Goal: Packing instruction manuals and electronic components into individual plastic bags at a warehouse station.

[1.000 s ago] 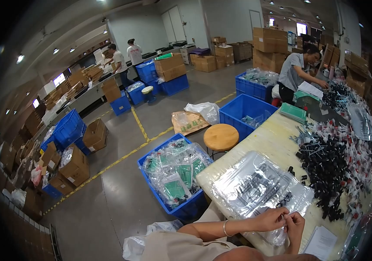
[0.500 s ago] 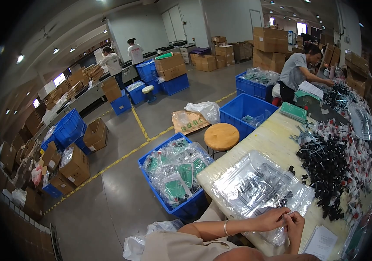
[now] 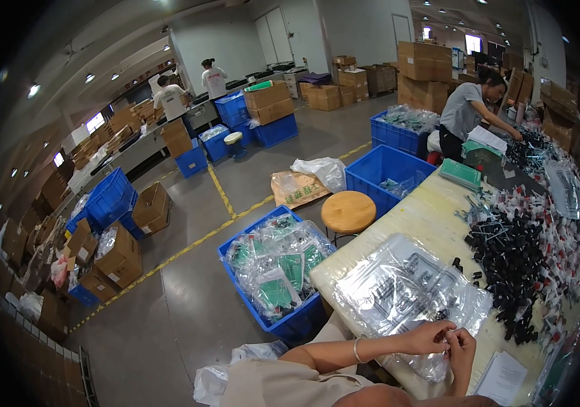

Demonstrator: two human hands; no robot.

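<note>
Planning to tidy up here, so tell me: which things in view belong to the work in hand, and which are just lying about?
Seemingly part of the work, near the hands:
clear plastic bags
black parts
white sheets
blue crate of bagged green items

Seemingly just lying or standing about:
white plastic bag
brown sack
wooden stool

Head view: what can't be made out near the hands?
All head view:
Anything between left hand and right hand: hidden by hands themselves, too small.
Exact contents of flat clear bags: glare on plastic.
Print on white sheets: too small.
Floor of filled blue bin: covered by packed bags.
</note>
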